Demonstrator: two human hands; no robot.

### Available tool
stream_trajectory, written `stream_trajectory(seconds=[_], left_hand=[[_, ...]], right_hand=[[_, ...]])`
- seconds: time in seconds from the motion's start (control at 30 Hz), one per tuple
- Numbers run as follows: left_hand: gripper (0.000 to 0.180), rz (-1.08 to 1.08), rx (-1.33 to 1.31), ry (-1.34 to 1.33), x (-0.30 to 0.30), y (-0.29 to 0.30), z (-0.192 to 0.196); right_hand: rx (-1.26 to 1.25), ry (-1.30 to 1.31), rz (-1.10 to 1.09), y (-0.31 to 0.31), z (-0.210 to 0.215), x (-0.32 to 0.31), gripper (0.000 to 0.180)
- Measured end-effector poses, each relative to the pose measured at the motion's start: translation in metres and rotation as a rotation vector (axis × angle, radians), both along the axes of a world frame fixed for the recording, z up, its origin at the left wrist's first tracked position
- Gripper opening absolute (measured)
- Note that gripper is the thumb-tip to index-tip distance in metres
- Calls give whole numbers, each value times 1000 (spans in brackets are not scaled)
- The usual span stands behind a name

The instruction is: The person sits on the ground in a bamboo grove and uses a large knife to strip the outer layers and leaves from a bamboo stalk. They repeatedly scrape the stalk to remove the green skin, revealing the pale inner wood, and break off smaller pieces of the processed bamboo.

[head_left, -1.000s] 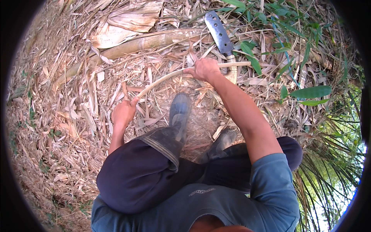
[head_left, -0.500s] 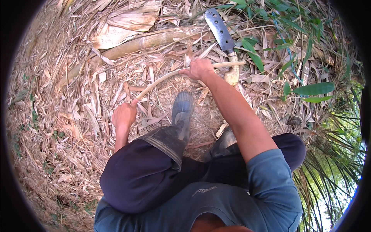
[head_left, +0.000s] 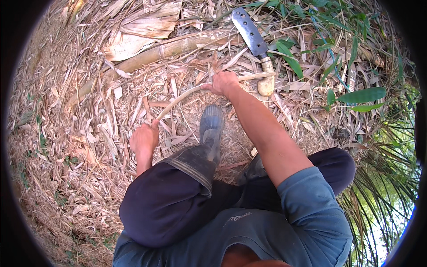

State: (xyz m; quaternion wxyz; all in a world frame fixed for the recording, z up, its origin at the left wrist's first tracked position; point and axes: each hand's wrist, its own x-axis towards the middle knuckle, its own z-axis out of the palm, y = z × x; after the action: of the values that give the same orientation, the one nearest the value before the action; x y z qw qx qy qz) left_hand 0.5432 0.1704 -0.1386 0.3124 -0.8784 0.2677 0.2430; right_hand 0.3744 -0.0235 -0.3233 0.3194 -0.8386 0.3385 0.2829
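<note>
A long, pale strip, perhaps split bamboo or cane (head_left: 179, 99), bows upward between my two hands. My left hand (head_left: 144, 139) is closed round its lower left end, beside my left knee. Farther along, my right hand (head_left: 223, 83) grips it beyond my boot's toe, and the free end sticks out to the right. That end crosses over the pale handle of a large cleaver-like knife (head_left: 250, 33), which lies on the ground with a row of holes in its dark blade. Whether strip and handle touch, I cannot tell.
A thick bamboo pole (head_left: 164, 50) lies across the far ground, with a broad dry sheath (head_left: 144, 29) next to it. Dry leaves and shavings cover the ground. Green leaves (head_left: 362, 95) and a thin blue cord (head_left: 331, 54) are at the right. My rubber boot (head_left: 211, 124) is planted between my hands.
My right hand has shifted slightly left and nearer along with the strip. The left hand stays closed on its end. The view has moved a little; the knife lies where it was.
</note>
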Motion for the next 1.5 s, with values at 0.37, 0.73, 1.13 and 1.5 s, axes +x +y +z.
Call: stream_trajectory(seconds=[0.37,0.73,1.13,1.5], left_hand=[[63,-142,-69,59,-23,-8,5],[42,-651,-562,237,57,9,-9],[41,-442,-784,472,90,-13,-4],[41,283,-1391,956,-79,-70,-45]], right_hand=[[-14,110,-100,11,-3,55,71],[-213,-75,304,-65,69,-45,78],[-417,-683,-16,-109,127,-103,61],[109,-1089,-1147,-60,176,-2,80]])
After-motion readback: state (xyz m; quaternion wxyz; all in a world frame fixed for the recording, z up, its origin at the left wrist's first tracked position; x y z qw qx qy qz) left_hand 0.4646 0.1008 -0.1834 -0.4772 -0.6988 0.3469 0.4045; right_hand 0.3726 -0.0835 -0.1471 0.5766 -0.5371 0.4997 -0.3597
